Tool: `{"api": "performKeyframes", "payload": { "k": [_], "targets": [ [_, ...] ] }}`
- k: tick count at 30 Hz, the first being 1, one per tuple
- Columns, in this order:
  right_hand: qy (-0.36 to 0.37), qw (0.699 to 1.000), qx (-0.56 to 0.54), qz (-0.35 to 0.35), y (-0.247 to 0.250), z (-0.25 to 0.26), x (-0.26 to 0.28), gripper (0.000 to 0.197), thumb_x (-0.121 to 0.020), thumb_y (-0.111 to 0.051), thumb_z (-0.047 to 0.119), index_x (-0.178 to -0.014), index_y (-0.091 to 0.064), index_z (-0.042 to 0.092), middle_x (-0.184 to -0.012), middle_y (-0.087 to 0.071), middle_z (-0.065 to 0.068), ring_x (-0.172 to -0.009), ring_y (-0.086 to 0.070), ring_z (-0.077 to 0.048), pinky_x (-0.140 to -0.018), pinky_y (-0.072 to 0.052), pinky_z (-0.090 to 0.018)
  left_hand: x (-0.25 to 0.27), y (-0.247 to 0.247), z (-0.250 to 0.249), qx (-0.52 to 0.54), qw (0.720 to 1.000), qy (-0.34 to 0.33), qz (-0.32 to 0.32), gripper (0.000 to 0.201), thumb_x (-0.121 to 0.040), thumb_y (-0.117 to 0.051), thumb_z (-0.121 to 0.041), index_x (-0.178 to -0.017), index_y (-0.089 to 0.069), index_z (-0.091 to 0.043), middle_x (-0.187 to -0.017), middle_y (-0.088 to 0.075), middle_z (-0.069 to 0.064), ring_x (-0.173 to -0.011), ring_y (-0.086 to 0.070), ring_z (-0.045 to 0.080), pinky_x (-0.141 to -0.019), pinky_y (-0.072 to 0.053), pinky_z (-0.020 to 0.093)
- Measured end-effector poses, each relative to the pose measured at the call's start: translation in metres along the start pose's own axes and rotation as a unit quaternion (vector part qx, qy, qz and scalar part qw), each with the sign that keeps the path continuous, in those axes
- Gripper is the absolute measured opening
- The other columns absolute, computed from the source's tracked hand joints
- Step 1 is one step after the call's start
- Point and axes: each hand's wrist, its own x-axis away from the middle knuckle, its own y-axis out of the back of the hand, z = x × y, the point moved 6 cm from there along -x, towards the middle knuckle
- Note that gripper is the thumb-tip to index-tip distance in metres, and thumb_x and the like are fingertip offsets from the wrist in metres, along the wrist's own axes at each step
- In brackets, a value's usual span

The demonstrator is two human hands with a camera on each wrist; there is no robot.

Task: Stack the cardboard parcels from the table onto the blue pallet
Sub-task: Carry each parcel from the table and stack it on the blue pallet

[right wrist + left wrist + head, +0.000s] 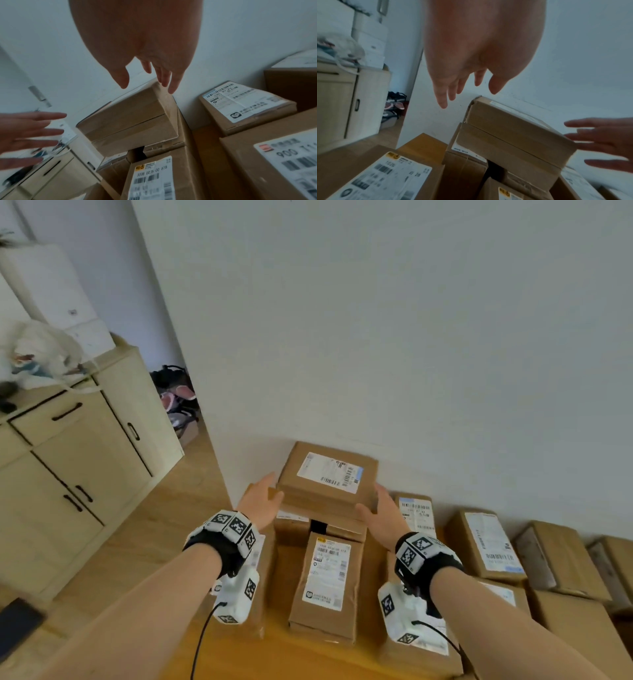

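Both hands spread open, flanking top parcel [327, 479], apart

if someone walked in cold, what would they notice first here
Two open hands, the left hand and the right hand, flank the topmost parcel, which sits on a stack against the white wall. More labelled parcels lie along the wall to the right, and a pale wooden cabinet stands at left.
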Motion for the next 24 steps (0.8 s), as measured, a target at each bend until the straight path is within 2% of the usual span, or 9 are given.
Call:
{"api": "performKeyframes", "payload": {
  "k": [4, 11, 14, 18, 24],
  "targets": [
    [-0.039, 0.998, -0.048, -0.023, -0.005, 0.002, -0.007, 0.061, -0.096, -0.051, 0.019, -0.148, -0.019, 0.012, -0.147, -0.04, -0.006, -0.133, -0.041, -0.021, -0.103, -0.035, -0.029, -0.03, -0.004, 0.008, 0.061, 0.997, 0.003, 0.056, 0.059, -0.099, -0.037, -0.042, -0.15, -0.016, -0.021, -0.156, -0.02, 0.001, -0.142, -0.025, 0.021, -0.114, -0.023, 0.037],
    [-0.097, 0.984, -0.131, -0.07, -0.015, -0.009, -0.026, 0.061, -0.095, -0.053, 0.02, -0.148, -0.022, 0.013, -0.139, -0.049, -0.007, -0.12, -0.052, -0.02, -0.094, -0.047, -0.029, -0.063, -0.013, 0.002, 0.113, 0.99, -0.015, 0.088, 0.057, -0.1, -0.036, -0.038, -0.15, -0.019, -0.016, -0.155, -0.025, 0.004, -0.141, -0.027, 0.022, -0.114, -0.025, 0.039],
    [-0.125, 0.974, -0.167, -0.083, -0.017, -0.015, -0.034, 0.062, -0.094, -0.056, 0.019, -0.147, -0.024, 0.012, -0.136, -0.052, -0.009, -0.116, -0.055, -0.02, -0.096, -0.049, -0.033, -0.075, -0.016, 0.007, 0.162, 0.981, 0.002, 0.102, 0.054, -0.101, -0.037, -0.034, -0.149, -0.021, -0.016, -0.153, -0.029, 0.005, -0.139, -0.031, 0.024, -0.112, -0.03, 0.044],
    [-0.15, 0.966, -0.188, -0.1, -0.02, -0.02, -0.04, 0.063, -0.092, -0.058, 0.021, -0.146, -0.027, 0.012, -0.138, -0.049, -0.01, -0.12, -0.053, -0.022, -0.099, -0.047, -0.038, -0.082, -0.023, 0.012, 0.16, 0.98, -0.001, 0.118, 0.051, -0.1, -0.038, -0.035, -0.146, -0.028, -0.015, -0.145, -0.041, 0.005, -0.131, -0.042, 0.023, -0.109, -0.036, 0.04],
    [-0.162, 0.96, -0.199, -0.108, -0.02, -0.028, -0.039, 0.067, -0.089, -0.062, 0.026, -0.146, -0.029, 0.015, -0.136, -0.049, -0.005, -0.121, -0.051, -0.022, -0.102, -0.045, -0.044, -0.082, -0.027, 0.012, 0.198, 0.97, 0.026, 0.139, 0.057, -0.099, -0.04, -0.037, -0.149, -0.02, -0.018, -0.149, -0.037, 0.006, -0.134, -0.039, 0.025, -0.11, -0.034, 0.048]
  ]
}}
